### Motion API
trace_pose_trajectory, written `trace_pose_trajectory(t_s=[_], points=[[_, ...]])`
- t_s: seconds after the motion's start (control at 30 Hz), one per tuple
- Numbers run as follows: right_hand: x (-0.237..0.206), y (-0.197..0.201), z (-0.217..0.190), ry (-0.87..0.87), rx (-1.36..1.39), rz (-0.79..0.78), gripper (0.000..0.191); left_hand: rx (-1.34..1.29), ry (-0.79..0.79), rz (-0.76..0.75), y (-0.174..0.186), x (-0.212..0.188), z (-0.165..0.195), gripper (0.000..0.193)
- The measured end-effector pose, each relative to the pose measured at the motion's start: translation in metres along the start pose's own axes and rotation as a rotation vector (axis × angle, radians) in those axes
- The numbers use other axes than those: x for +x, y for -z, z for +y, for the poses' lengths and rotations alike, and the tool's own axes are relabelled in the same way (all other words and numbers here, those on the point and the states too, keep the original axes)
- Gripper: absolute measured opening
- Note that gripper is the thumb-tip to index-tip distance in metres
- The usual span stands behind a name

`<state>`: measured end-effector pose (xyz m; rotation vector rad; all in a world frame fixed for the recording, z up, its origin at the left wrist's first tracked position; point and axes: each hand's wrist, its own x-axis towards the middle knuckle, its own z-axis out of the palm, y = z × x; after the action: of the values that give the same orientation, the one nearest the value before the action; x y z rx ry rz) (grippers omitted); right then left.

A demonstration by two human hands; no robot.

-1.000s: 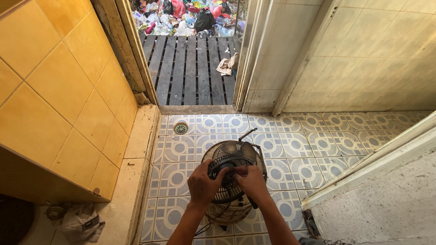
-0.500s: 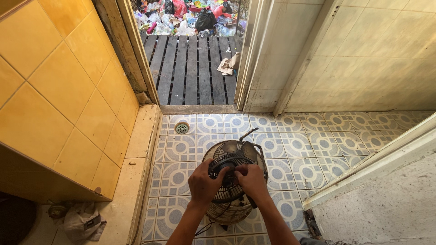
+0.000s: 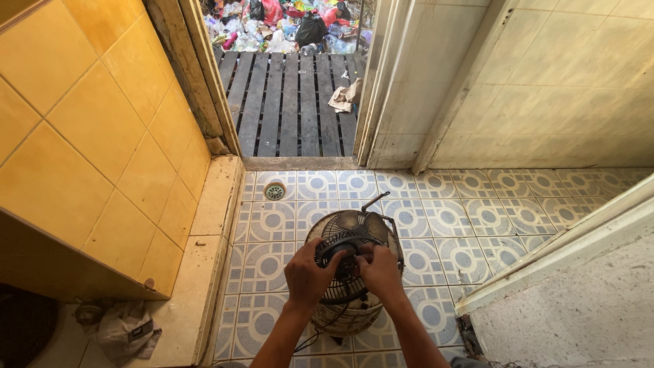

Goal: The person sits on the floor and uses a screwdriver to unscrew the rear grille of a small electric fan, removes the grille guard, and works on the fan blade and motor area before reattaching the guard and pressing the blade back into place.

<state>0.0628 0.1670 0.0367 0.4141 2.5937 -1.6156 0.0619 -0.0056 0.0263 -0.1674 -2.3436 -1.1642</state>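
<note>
Best done by steadying the round dark fan [image 3: 354,272], lying on the patterned tile floor [image 3: 470,225] near the doorway, with left hand [image 3: 310,272] cupped on its grille and right hand [image 3: 378,269] pinching the hub, turning evenly.

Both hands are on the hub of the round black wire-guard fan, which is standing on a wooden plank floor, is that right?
Not quite. The head view shows both hands, left hand and right hand, at the hub of the round black wire-guard fan, but it stands on the patterned blue-and-white tile floor; the dark wooden planks lie beyond the doorway.
</note>
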Motion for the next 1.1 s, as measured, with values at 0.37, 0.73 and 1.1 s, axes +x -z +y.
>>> trace_pose_trajectory(t_s=[0.37,0.73,1.1], points=[[0.000,0.001,-0.001,0.029,-0.045,0.013,0.027,-0.038,0.107,-0.055,-0.002,0.012,-0.004,0.052],[-0.007,0.012,0.014,-0.030,0.406,-0.039,0.031,-0.081,0.418,-0.150,-0.003,0.016,-0.027,0.062],[-0.001,0.014,0.017,0.002,0.625,0.033,0.030,-0.146,0.638,-0.275,-0.004,0.014,-0.054,0.059]])
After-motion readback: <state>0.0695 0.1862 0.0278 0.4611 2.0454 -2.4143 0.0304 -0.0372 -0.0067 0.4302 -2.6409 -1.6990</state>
